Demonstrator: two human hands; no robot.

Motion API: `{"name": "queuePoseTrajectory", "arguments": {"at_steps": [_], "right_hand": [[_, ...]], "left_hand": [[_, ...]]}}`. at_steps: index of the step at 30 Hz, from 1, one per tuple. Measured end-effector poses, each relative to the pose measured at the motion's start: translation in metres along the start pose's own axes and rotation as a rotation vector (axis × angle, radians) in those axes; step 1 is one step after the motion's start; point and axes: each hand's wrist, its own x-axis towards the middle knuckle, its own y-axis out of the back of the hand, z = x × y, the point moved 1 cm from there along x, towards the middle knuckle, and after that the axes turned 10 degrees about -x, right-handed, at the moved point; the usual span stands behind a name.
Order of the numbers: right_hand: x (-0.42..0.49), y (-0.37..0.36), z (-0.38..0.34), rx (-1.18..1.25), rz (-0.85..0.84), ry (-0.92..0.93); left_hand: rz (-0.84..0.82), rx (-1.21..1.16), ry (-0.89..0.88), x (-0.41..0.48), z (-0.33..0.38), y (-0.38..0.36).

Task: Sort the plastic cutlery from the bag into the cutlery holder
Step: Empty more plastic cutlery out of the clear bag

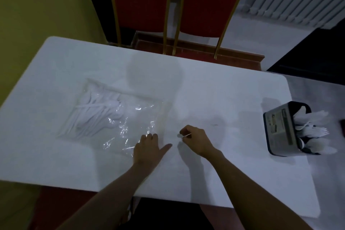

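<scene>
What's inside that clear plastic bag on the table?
White plastic cutlery piled at the far end of the clear plastic bag; overlap and glare hide how many pieces, or which kinds.

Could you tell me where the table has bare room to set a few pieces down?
The widest free patch lies between the right hand and the cutlery holder. The far strip of table before the red chairs is bare too. The left is crowded by the plastic bag, pinned under the left hand.
</scene>
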Motion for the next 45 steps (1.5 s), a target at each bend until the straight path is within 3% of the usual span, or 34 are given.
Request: {"name": "queuePoseTrajectory", "arguments": {"at_steps": [6, 11, 16, 20, 27, 33, 37, 41, 45], "right_hand": [[0.006, 0.002, -0.002, -0.005, -0.013, -0.004], [0.009, 0.005, -0.011, 0.110, -0.009, -0.043], [0.008, 0.018, -0.033, 0.467, 0.000, -0.162], [0.002, 0.033, -0.036, 0.517, 0.047, -0.151], [-0.012, 0.054, -0.027, 0.395, 0.023, -0.048], [-0.016, 0.060, -0.030, 0.172, 0.138, 0.061], [-0.010, 0.056, -0.014, -0.040, 0.180, -0.027], [-0.014, 0.067, 0.020, 0.186, 0.147, -0.175], [-0.020, 0.064, -0.002, 0.339, 0.104, -0.147]], "left_hand": [[0.063, -0.299, 0.136, 0.023, 0.019, 0.009], [0.130, -0.634, 0.135, 0.027, 0.013, 0.028], [-0.069, -0.939, 0.141, 0.018, 0.026, 0.051], [-0.101, -1.093, 0.193, 0.012, 0.047, 0.057], [-0.009, -1.112, 0.291, 0.005, 0.076, 0.054], [-0.094, -1.174, 0.314, 0.007, 0.088, 0.051], [-0.080, -1.270, 0.313, 0.003, 0.098, 0.055], [0.018, -1.101, 0.281, 0.011, 0.092, 0.070], [-0.018, -1.009, 0.254, 0.006, 0.112, 0.070]]}}
